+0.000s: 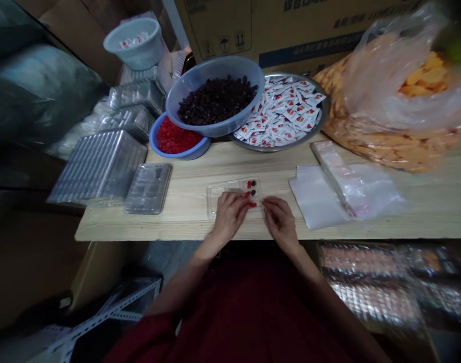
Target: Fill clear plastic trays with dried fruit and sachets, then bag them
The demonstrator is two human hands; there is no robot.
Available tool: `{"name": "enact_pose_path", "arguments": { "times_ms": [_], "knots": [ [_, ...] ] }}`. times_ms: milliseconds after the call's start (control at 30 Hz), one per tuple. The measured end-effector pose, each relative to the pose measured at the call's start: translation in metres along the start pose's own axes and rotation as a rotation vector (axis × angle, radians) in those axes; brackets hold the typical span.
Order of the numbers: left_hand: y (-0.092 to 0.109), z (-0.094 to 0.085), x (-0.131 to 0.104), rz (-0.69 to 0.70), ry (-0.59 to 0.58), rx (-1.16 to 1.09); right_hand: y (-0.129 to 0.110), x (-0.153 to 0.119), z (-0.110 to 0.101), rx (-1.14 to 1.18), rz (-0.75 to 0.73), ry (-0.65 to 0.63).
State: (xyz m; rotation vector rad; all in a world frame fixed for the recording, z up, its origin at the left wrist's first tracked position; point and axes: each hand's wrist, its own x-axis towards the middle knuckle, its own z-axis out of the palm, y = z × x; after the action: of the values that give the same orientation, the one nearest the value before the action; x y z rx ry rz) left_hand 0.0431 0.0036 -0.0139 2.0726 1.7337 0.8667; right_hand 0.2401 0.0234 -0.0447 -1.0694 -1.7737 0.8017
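A shallow clear plastic tray lies near the front edge of the wooden table. Small red pieces and dark round pieces sit in its right-hand compartments. Over the tray, my left hand has its fingers closed, the tips pinching a red piece. At the tray's right edge is my right hand, thumb and forefinger pressed together. Whatever its fingertips may hold is too small to tell.
Behind stand a blue bowl of red pieces, a larger bowl of dark pieces and a metal basin of white sachets. Stacked clear trays are left; plastic bags and a big bag of orange pieces are right.
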Motion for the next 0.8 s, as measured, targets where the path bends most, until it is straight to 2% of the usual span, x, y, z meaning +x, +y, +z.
{"name": "enact_pose_path", "arguments": {
  "times_ms": [167, 400, 600, 800],
  "knots": [
    [0.0, 0.009, 0.006, -0.026, -0.004, 0.0, 0.008, 0.01, 0.009, -0.056, -0.065, -0.076],
    [0.0, 0.024, 0.018, -0.057, 0.017, -0.076, 0.01, 0.008, 0.01, -0.017, -0.008, -0.067],
    [-0.001, 0.01, 0.016, -0.073, 0.074, -0.088, 0.007, 0.004, 0.009, -0.042, -0.002, -0.077],
    [-0.003, 0.005, 0.011, 0.02, -0.086, -0.009, 0.005, 0.004, 0.008, -0.073, -0.018, -0.077]
  ]
}}
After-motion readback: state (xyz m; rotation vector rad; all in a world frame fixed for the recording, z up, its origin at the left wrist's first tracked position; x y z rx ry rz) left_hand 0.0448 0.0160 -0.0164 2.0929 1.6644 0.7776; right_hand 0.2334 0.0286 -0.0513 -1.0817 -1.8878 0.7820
